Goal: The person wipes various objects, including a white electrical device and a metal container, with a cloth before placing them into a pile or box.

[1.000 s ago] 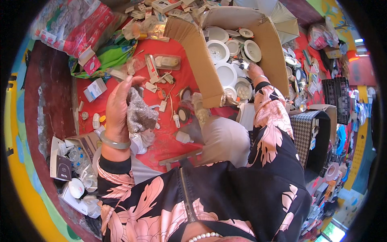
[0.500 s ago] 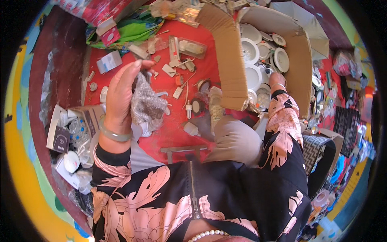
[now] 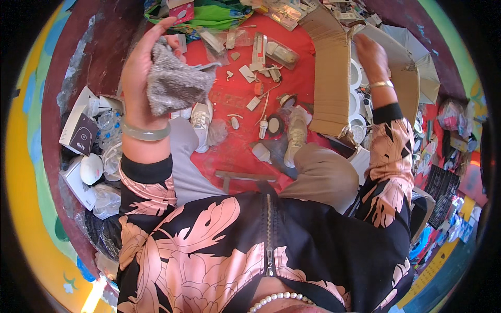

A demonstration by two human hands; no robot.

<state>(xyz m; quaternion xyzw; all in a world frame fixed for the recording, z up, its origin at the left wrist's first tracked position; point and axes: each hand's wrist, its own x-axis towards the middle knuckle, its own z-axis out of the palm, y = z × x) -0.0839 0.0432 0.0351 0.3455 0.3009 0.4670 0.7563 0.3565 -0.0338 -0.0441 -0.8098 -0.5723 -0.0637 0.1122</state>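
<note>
Above the red floor covering, to the left, the grey cloth sits in the left hand, whose fingers curl round it. At the cardboard box, the right hand hangs over the opening; whether it pinches anything, I cannot tell. Good handling, I judge, wants the cloth bunched firmly, the right hand clear of the box's edge, and the white lamps touched by their rims. Crumpled, the cloth shows no clear long axis; its loose corner points right, toward the box.
</note>
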